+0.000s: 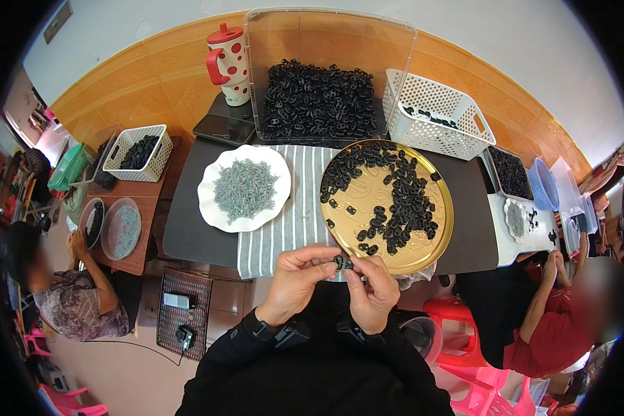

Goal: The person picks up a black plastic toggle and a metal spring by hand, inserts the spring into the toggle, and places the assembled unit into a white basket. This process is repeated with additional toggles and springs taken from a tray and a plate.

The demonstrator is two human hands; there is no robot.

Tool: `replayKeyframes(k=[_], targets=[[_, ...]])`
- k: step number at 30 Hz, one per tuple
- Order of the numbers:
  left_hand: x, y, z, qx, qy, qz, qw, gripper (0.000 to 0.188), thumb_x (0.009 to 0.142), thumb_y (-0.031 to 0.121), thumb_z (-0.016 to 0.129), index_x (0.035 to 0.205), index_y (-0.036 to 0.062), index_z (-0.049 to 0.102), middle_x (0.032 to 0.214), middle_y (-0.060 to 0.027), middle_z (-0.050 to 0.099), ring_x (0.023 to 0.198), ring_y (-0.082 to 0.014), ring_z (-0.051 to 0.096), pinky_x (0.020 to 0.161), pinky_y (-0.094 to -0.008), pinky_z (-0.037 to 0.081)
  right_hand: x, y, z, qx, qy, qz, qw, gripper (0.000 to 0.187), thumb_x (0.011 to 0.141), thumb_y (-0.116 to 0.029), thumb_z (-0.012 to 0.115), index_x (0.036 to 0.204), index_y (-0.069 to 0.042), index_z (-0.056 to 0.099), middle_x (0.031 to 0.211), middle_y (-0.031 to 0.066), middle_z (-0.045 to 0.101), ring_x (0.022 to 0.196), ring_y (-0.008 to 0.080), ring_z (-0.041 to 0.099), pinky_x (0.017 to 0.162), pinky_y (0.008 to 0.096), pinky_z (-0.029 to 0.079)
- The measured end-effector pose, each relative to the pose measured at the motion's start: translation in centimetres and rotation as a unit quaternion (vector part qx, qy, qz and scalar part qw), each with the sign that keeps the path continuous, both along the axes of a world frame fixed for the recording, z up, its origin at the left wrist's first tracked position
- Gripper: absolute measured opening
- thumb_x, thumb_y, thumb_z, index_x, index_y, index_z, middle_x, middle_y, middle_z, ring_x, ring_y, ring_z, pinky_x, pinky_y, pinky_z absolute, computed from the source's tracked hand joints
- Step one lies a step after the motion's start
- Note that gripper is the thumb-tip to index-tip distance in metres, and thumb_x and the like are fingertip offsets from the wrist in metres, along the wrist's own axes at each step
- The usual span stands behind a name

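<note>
Between my two hands is a small black plastic piece [342, 263] with rounded ends, held just off the table's front edge. My left hand [291, 284] pinches it between thumb and fingertips; my right hand [372, 295] grips its other side. Whether it is one part or two put together is too small to tell. Right beyond my fingers lies a round gold tray [450, 215] bearing many black pieces [410, 208] with paired holes. To its left, a white scalloped plate [208, 201] carries a heap of thin silvery screws or pins [246, 188].
A striped cloth [304, 180] lies under the plate and tray. Behind stand a clear bin [255, 76] of black pieces, a white basket [437, 93], a phone [223, 130] and a spotted tumbler [234, 69]. People sit at side tables left and right; a red stool [457, 322] is at right.
</note>
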State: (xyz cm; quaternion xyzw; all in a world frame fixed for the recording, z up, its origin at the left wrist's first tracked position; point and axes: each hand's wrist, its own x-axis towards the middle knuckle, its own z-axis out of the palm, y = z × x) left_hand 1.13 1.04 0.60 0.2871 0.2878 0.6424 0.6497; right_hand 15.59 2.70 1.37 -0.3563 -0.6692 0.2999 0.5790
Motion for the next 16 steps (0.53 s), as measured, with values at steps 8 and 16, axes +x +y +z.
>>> replayKeyframes(k=[8, 16], targets=[[0.0, -0.1, 0.5, 0.031, 0.033, -0.008, 0.999, 0.027, 0.083, -0.011, 0.061, 0.109, -0.0043, 0.066, 0.100, -0.0089, 0.063, 0.083, -0.0122, 0.058, 0.072, -0.0225, 0.050, 0.3, 0.2, -0.2, -0.007, 0.003, 0.013, 1.000, 0.028, 0.075, 0.013, 0.067, 0.101, 0.004, 0.064, 0.080, 0.0066, 0.059, 0.067, 0.0098, 0.053, 0.057, 0.0200, 0.039], [-0.3, -0.2, -0.5, 0.013, -0.005, -0.031, 0.999, 0.026, 0.084, -0.008, 0.062, 0.109, -0.0029, 0.066, 0.103, -0.0102, 0.063, 0.083, -0.0127, 0.059, 0.076, -0.0229, 0.050, 0.5, 0.2, -0.5, -0.016, 0.013, 0.046, 0.999, 0.030, 0.076, 0.013, 0.067, 0.105, 0.005, 0.065, 0.082, 0.0074, 0.061, 0.070, 0.0101, 0.055, 0.059, 0.0197, 0.041]])
